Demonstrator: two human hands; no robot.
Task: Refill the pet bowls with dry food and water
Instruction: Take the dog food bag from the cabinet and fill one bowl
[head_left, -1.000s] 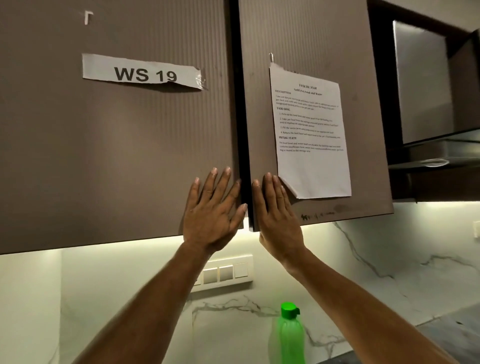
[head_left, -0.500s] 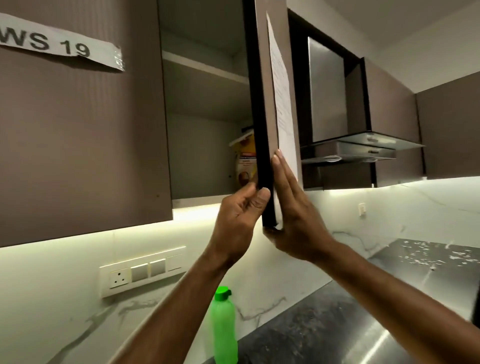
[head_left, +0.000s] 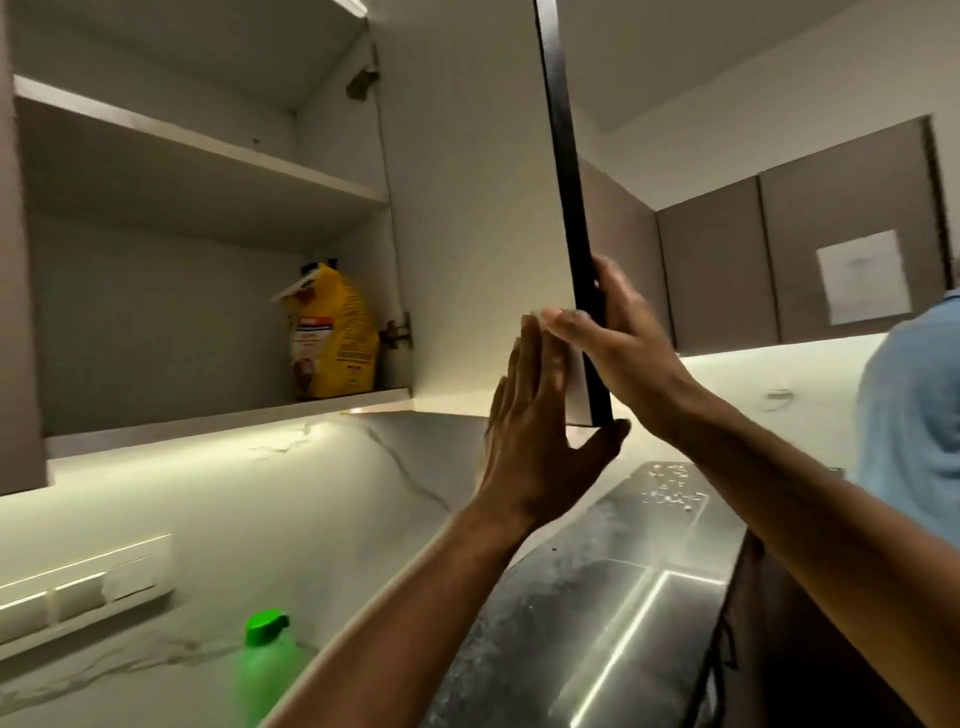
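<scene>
A yellow pet food bag (head_left: 332, 338) stands upright on the bottom shelf of the opened wall cabinet, at its right rear corner. The cabinet door (head_left: 483, 208) is swung wide, its pale inner face toward me. My left hand (head_left: 535, 431) lies flat, fingers together, against the door's inner face near the lower corner. My right hand (head_left: 623, 348) wraps the door's dark outer edge, thumb across the inside. A green water bottle (head_left: 267, 660) stands on the counter below my left forearm. No pet bowls are in view.
The cabinet's upper shelf (head_left: 208, 150) holds nothing visible. A dark speckled counter (head_left: 597, 597) runs along the marble backsplash, with a switch panel (head_left: 78, 597) at left. A person in a blue shirt (head_left: 914, 415) stands at the right edge. More closed cabinets (head_left: 779, 260) hang beyond.
The right cabinet door went from closed to wide open, revealing the food bag. Both hands followed the door's edge to the right, and my view turned right.
</scene>
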